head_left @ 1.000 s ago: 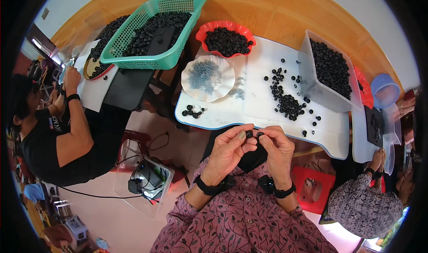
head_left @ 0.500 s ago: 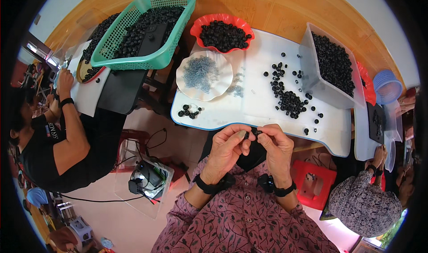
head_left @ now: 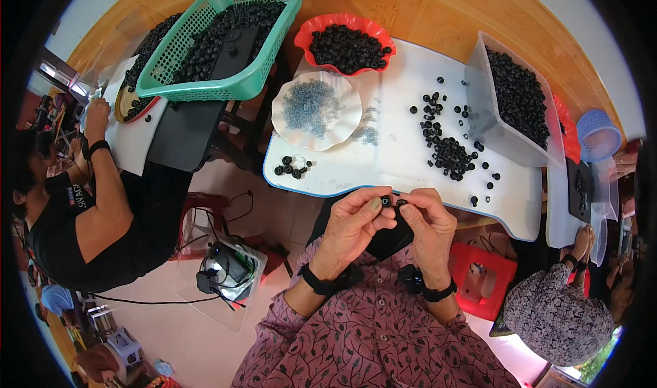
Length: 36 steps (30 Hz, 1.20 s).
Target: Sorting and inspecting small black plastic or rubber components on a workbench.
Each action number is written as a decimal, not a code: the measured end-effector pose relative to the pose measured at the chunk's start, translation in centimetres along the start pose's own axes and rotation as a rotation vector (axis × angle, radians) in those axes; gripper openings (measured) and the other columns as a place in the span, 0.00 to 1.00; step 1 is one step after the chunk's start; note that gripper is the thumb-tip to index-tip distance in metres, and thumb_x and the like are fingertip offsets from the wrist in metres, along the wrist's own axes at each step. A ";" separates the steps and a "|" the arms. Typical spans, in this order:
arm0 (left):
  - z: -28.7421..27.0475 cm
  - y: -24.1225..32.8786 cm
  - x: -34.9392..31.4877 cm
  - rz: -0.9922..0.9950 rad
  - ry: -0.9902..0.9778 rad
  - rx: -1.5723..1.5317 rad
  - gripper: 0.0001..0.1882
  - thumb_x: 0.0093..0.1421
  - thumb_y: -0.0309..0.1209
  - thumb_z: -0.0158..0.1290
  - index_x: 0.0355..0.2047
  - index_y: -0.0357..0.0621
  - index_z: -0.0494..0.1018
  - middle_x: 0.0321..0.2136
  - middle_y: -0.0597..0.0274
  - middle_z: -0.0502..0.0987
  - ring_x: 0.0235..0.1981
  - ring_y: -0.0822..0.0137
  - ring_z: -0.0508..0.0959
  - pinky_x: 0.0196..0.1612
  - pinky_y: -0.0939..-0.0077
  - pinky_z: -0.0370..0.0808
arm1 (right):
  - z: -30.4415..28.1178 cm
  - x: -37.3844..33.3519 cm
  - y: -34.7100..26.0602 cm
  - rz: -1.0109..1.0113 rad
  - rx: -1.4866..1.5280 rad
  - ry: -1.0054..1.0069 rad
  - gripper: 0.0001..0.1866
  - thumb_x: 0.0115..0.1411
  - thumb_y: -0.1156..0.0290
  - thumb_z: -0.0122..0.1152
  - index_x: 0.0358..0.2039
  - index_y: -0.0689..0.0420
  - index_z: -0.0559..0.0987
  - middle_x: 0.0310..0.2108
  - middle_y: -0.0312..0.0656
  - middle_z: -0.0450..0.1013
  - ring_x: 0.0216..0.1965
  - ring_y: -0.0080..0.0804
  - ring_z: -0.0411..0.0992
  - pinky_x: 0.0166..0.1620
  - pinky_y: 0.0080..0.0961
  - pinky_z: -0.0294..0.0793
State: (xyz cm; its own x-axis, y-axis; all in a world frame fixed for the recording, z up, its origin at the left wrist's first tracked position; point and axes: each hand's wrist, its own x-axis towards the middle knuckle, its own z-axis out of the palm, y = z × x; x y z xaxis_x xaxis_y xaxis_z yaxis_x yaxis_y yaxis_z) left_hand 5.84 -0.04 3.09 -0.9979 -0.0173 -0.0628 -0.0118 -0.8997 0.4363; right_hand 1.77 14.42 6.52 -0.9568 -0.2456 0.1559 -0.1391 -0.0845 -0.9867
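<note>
My left hand point(head_left: 349, 225) pinches a small round black plastic part point(head_left: 385, 201) with a pale hole in its face, between thumb and forefinger. Close beside it, my right hand point(head_left: 430, 227) grips a smaller black piece point(head_left: 401, 202) with thumb and fingertips. Both hands are in front of the near table edge, and the two pieces are almost touching. On the white table point(head_left: 404, 159) beyond lies a loose pile of black parts point(head_left: 452, 157). To its left stands a white scalloped plate point(head_left: 352, 118) heaped with tiny blue-grey pieces, too small to name.
A red bowl point(head_left: 387, 40) and a clear bin point(head_left: 510, 145) hold black parts at the back. At far left is a green basket point(head_left: 205, 92) of them. A few black parts point(head_left: 292, 167) lie near the left edge. Other people sit at left and right; a red stool point(head_left: 482, 289) stands right.
The part in my left hand has turned, so its holed face now shows. My right hand has shifted slightly right. The whole view has moved a little.
</note>
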 end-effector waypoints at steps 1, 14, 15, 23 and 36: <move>-0.1 0.0 0.0 -0.004 -0.006 -0.015 0.13 0.67 0.24 0.47 0.50 0.32 0.72 0.42 0.52 0.77 0.38 0.67 0.79 0.42 0.73 0.82 | 0.0 0.0 0.0 -0.002 -0.020 0.002 0.07 0.58 0.81 0.62 0.38 0.62 0.81 0.37 0.35 0.71 0.39 0.20 0.70 0.44 0.15 0.68; -0.6 -0.2 0.5 -0.023 -0.016 -0.046 0.12 0.65 0.22 0.49 0.48 0.31 0.72 0.38 0.54 0.78 0.35 0.69 0.80 0.39 0.75 0.83 | 0.5 0.3 -0.4 -0.006 -0.046 -0.015 0.08 0.57 0.81 0.62 0.38 0.61 0.81 0.37 0.36 0.72 0.38 0.21 0.70 0.43 0.15 0.68; -0.6 -0.2 0.5 -0.016 -0.012 -0.020 0.12 0.65 0.22 0.49 0.48 0.31 0.72 0.37 0.54 0.78 0.35 0.69 0.80 0.39 0.75 0.83 | 0.5 0.3 -0.4 -0.006 -0.046 -0.016 0.08 0.57 0.81 0.62 0.38 0.61 0.81 0.37 0.36 0.72 0.38 0.21 0.70 0.43 0.15 0.68; -0.4 -0.3 0.3 0.000 0.000 0.026 0.12 0.65 0.22 0.49 0.48 0.32 0.73 0.38 0.53 0.79 0.36 0.69 0.80 0.41 0.74 0.83 | 0.4 0.3 -0.3 -0.011 -0.091 -0.009 0.07 0.57 0.81 0.62 0.38 0.61 0.81 0.37 0.36 0.71 0.38 0.21 0.70 0.43 0.15 0.68; -0.7 -0.5 0.4 -0.007 0.030 0.076 0.13 0.65 0.23 0.49 0.49 0.31 0.72 0.36 0.53 0.78 0.34 0.67 0.80 0.38 0.75 0.82 | 0.6 0.3 -0.5 -0.120 -0.283 -0.016 0.07 0.58 0.81 0.61 0.37 0.62 0.80 0.36 0.37 0.71 0.37 0.22 0.70 0.41 0.15 0.69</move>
State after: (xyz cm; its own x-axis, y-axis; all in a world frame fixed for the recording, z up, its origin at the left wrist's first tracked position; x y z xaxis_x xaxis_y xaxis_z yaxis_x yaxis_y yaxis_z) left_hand 5.47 0.10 2.24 -0.9954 -0.0253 -0.0922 -0.0247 -0.8641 0.5028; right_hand 1.65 13.84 7.07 -0.9253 -0.2651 0.2710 -0.3191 0.1583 -0.9344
